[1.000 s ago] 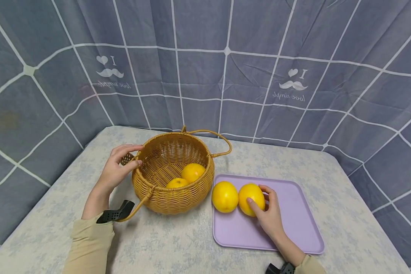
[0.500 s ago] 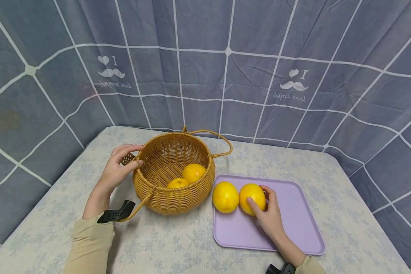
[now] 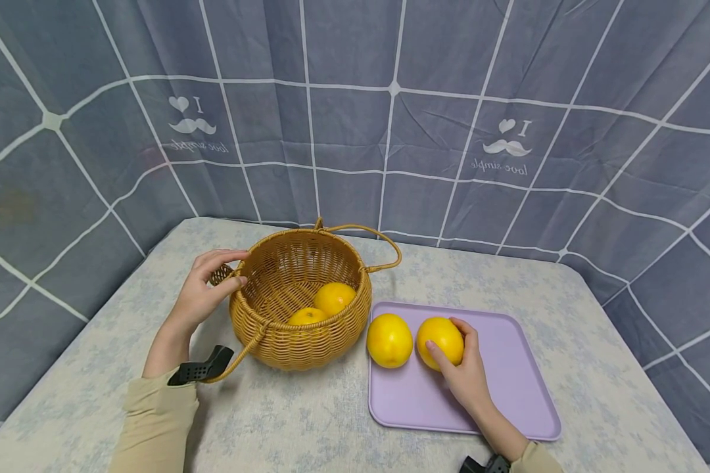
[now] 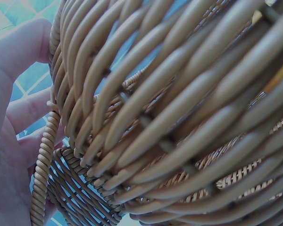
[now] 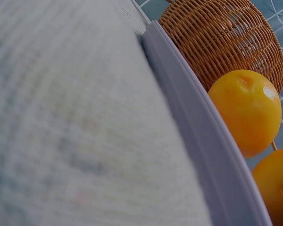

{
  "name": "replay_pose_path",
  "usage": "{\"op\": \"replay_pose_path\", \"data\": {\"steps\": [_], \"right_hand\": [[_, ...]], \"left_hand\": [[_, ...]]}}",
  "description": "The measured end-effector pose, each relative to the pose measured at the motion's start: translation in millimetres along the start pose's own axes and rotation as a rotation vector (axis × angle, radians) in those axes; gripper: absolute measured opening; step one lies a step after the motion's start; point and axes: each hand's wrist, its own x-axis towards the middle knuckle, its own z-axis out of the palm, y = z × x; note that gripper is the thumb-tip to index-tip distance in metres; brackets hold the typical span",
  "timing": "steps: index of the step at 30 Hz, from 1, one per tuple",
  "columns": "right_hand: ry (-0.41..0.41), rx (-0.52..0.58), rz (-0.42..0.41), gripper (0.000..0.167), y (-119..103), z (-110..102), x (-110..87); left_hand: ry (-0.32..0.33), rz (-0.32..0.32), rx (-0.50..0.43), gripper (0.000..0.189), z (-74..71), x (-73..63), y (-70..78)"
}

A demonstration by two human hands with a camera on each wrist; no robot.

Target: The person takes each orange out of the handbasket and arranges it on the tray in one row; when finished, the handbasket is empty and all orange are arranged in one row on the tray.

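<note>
On the left stands a round wicker basket (image 3: pixel 300 345) with two oranges inside, one orange (image 3: pixel 334 299) behind the other orange (image 3: pixel 307 316). My left hand (image 3: pixel 198 289) grips the basket's left rim, its thumb lying over the edge. In the left wrist view the basket's weave (image 4: pixel 179 117) fills most of the picture, beside part of that hand (image 4: pixel 19 94). At right, on a lilac tray (image 3: pixel 503 387), my right hand (image 3: pixel 467 374) holds an orange (image 3: pixel 440 343) between thumb and fingers. Another orange (image 3: pixel 389 340) sits on the tray just left of it, a narrow gap between them.
The basket's handles stick out, one handle (image 3: pixel 390 259) at the back right and another handle (image 3: pixel 236 361) at the front left, near the left wrist's black camera (image 3: pixel 201 368). A patterned cloth (image 3: pixel 296 420) covers the table. Behind hangs a grey-blue checked curtain (image 3: pixel 349 125).
The held orange has shifted slightly right, so a small gap now shows between it and the orange beside it. The left hand and basket look almost unmoved.
</note>
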Motion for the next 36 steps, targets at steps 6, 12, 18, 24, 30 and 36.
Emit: {"op": "replay_pose_path", "data": {"steps": [6, 12, 18, 24, 30, 36], "right_hand": [[-0.004, 0.007, -0.013, 0.07, 0.9, 0.4, 0.1], [-0.002, 0.016, -0.018, 0.074, -0.3, 0.3, -0.6], [0.026, 0.005, -0.045, 0.07, -5.0, 0.9, -1.9], [0.076, 0.012, -0.122, 0.059, -38.5, 0.1, -11.3], [0.083, 0.033, -0.157, 0.055, -41.0, 0.4, -12.4], [0.031, 0.011, -0.125, 0.055, -38.6, 0.5, -10.9]], "left_hand": [[0.0, 0.004, -0.015, 0.036, 1.1, -1.9, 13.4], [0.001, 0.0, -0.009, 0.037, 0.1, -0.8, 6.9], [0.004, 0.0, -0.015, 0.039, -0.3, -0.2, -0.5], [0.003, 0.01, -0.011, 0.039, 0.0, -0.3, 0.0], [0.001, 0.014, -0.005, 0.039, 0.6, -0.2, 0.2], [0.001, 0.016, -0.008, 0.039, 1.0, -0.6, 1.0]]}}
